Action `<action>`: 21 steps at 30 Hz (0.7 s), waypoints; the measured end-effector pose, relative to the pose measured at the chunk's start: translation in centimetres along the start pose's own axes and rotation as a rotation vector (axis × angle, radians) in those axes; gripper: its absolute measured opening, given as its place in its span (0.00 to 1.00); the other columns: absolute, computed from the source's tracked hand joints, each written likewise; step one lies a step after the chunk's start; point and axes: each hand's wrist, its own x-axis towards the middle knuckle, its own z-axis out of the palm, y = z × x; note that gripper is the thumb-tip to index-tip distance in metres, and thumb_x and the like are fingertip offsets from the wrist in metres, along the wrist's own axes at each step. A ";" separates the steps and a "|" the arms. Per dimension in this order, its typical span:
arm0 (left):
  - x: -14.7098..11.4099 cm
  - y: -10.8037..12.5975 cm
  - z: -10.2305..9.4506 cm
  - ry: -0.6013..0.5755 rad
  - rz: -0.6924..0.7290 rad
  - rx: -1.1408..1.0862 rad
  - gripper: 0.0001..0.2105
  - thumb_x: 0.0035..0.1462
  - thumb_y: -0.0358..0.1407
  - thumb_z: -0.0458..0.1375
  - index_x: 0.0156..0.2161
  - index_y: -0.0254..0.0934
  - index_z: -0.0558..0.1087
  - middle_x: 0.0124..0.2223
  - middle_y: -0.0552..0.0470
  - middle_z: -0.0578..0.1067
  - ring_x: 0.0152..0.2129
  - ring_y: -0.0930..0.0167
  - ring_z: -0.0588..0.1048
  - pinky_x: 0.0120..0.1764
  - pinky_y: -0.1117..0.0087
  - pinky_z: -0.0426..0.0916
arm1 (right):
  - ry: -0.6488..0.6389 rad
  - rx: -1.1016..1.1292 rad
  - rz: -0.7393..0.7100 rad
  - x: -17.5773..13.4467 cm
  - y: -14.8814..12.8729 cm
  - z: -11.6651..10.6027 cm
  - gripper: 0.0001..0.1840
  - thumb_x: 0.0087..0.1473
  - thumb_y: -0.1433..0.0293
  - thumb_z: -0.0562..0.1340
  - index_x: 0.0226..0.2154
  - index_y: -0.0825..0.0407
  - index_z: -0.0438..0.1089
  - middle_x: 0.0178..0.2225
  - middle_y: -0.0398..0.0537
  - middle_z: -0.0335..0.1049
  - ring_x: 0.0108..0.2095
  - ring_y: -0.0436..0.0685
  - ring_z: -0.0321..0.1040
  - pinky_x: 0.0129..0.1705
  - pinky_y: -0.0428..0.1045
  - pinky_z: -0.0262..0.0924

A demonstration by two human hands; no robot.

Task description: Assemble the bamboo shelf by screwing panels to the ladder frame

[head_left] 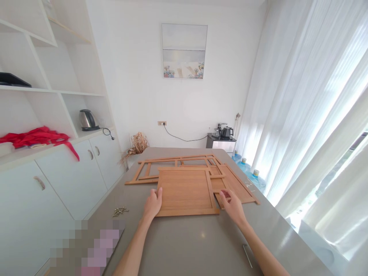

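Observation:
A framed wooden panel (184, 191) lies across the middle of the table, its near edge facing me. My left hand (153, 203) grips its left edge, thumb on top and the other fingers out of sight below. Just off the panel's right side is my right hand (231, 203), fingers bent with a gap between thumb and fingertips and nothing visible in it. Its fingertips are over the edge of other wooden panels; contact cannot be made out. Beneath and behind the front panel lie a larger wooden panel (240, 186) and an open slatted frame (148, 169), both partly covered.
A small pile of screws (120, 211) sits on the table (184, 245) at left. An L-shaped hex key (247, 256) lies by my right forearm. Small light pieces (248, 184) rest on the right panel. Cabinets (57, 184) stand left, curtains (287, 96) hang right.

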 end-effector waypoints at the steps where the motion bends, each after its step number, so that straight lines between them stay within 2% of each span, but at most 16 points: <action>1: -0.1 0.1 -0.2 0.006 0.012 -0.052 0.23 0.63 0.55 0.41 0.43 0.37 0.66 0.37 0.38 0.78 0.41 0.53 0.77 0.42 0.58 0.68 | -0.005 0.034 0.007 0.8 -0.2 0.6 0.28 0.51 0.46 0.60 0.43 0.51 0.72 0.42 0.54 0.75 0.40 0.62 0.71 0.45 0.55 0.63; 4: -0.6 0.8 0.0 0.035 0.031 -0.205 0.24 0.63 0.57 0.41 0.43 0.38 0.64 0.36 0.43 0.78 0.40 0.57 0.78 0.42 0.61 0.68 | -0.100 0.165 0.051 2.0 -0.2 1.3 0.29 0.51 0.44 0.60 0.42 0.51 0.72 0.42 0.53 0.76 0.43 0.64 0.72 0.46 0.55 0.65; 7: -1.4 1.9 1.3 0.064 0.008 -0.341 0.25 0.63 0.57 0.39 0.43 0.38 0.64 0.39 0.43 0.78 0.41 0.60 0.77 0.43 0.63 0.69 | -0.245 0.337 0.132 1.8 0.0 1.1 0.31 0.56 0.42 0.54 0.38 0.51 0.73 0.38 0.53 0.77 0.42 0.64 0.74 0.41 0.55 0.69; 10: -2.4 3.3 3.0 0.062 -0.007 -0.448 0.25 0.66 0.55 0.36 0.43 0.38 0.65 0.45 0.43 0.77 0.45 0.63 0.76 0.44 0.66 0.70 | -0.380 0.778 0.280 1.0 -0.1 1.4 0.28 0.53 0.42 0.58 0.34 0.50 0.72 0.37 0.53 0.77 0.45 0.63 0.74 0.46 0.56 0.69; 12: -3.8 4.5 4.0 0.062 -0.021 -0.487 0.24 0.67 0.52 0.35 0.43 0.37 0.66 0.47 0.42 0.76 0.47 0.63 0.75 0.47 0.66 0.69 | -0.432 1.066 0.356 0.6 -0.3 2.0 0.24 0.52 0.46 0.63 0.39 0.48 0.73 0.41 0.51 0.77 0.49 0.61 0.72 0.53 0.57 0.65; 13: -4.7 5.2 4.3 0.052 -0.022 -0.503 0.24 0.67 0.52 0.35 0.45 0.37 0.67 0.48 0.42 0.76 0.48 0.63 0.74 0.48 0.66 0.69 | -0.422 1.141 0.382 0.5 -0.4 2.3 0.22 0.53 0.49 0.64 0.43 0.47 0.72 0.44 0.50 0.76 0.50 0.60 0.71 0.55 0.58 0.64; 15: -6.9 6.7 4.4 -0.067 0.019 -0.557 0.26 0.66 0.54 0.37 0.49 0.37 0.68 0.50 0.42 0.76 0.49 0.63 0.73 0.48 0.66 0.69 | -0.306 1.207 0.492 0.7 -0.2 2.7 0.22 0.53 0.55 0.66 0.48 0.46 0.70 0.46 0.48 0.76 0.50 0.60 0.71 0.55 0.58 0.65; 16: -8.0 7.5 4.2 -0.254 0.075 -0.612 0.28 0.65 0.56 0.38 0.51 0.38 0.68 0.50 0.42 0.76 0.49 0.62 0.74 0.46 0.65 0.70 | -0.206 1.216 0.559 1.0 0.2 2.6 0.22 0.53 0.58 0.68 0.49 0.46 0.70 0.45 0.47 0.76 0.49 0.60 0.72 0.54 0.58 0.67; 18: -9.5 8.8 3.4 -0.692 0.274 -0.665 0.33 0.64 0.58 0.35 0.50 0.37 0.72 0.50 0.41 0.76 0.46 0.61 0.75 0.44 0.63 0.71 | -0.016 1.226 0.684 1.9 1.5 1.8 0.21 0.51 0.59 0.69 0.46 0.49 0.70 0.42 0.47 0.77 0.46 0.62 0.74 0.52 0.59 0.68; 19: -9.7 9.3 3.0 -0.806 0.397 -0.628 0.33 0.65 0.57 0.35 0.47 0.37 0.75 0.51 0.41 0.75 0.46 0.62 0.75 0.45 0.63 0.71 | 0.024 1.240 0.694 2.4 2.3 1.0 0.20 0.52 0.59 0.67 0.46 0.49 0.70 0.41 0.47 0.78 0.45 0.61 0.74 0.52 0.59 0.69; 20: -9.3 9.7 2.6 -0.810 0.517 -0.542 0.30 0.66 0.55 0.37 0.44 0.37 0.77 0.51 0.42 0.75 0.46 0.63 0.75 0.47 0.63 0.70 | 0.053 1.260 0.692 3.0 3.1 0.2 0.18 0.54 0.59 0.66 0.45 0.50 0.71 0.41 0.47 0.78 0.46 0.61 0.74 0.53 0.59 0.69; 21: -8.4 10.2 2.4 -0.723 0.618 -0.410 0.25 0.66 0.52 0.43 0.41 0.39 0.78 0.52 0.44 0.75 0.48 0.64 0.74 0.50 0.65 0.68 | 0.080 1.281 0.684 3.5 3.9 -0.8 0.16 0.55 0.60 0.64 0.45 0.50 0.71 0.42 0.46 0.78 0.47 0.60 0.74 0.54 0.58 0.68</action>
